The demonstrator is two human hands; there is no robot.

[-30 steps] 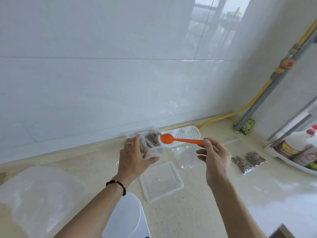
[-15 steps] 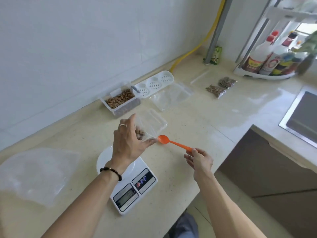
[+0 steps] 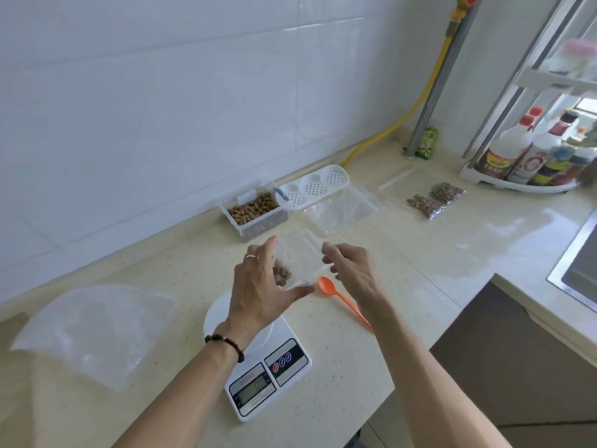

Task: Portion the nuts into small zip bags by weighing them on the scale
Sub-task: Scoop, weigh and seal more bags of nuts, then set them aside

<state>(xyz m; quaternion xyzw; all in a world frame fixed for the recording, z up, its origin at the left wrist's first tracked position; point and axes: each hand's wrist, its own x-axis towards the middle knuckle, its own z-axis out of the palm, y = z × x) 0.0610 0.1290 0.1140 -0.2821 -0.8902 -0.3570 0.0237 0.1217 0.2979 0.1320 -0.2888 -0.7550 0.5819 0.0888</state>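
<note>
- A large clear bag [image 3: 93, 331] lay flat on the worktop [image 3: 339, 367].
- The left hand [image 3: 261, 292] gripped the small zip bag [image 3: 298, 265] of nuts above the scale [image 3: 258, 367].
- The right hand [image 3: 352, 270] pinched the bag's other edge; the orange spoon [image 3: 342, 300] lay beneath.

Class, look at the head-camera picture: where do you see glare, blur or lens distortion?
Head view: window glare whitens the countertop at right and the tiled wall; the scale display is too soft to read; the wide lens bows the tile lines and the rack; the clear bag blurs between both hands.
</note>
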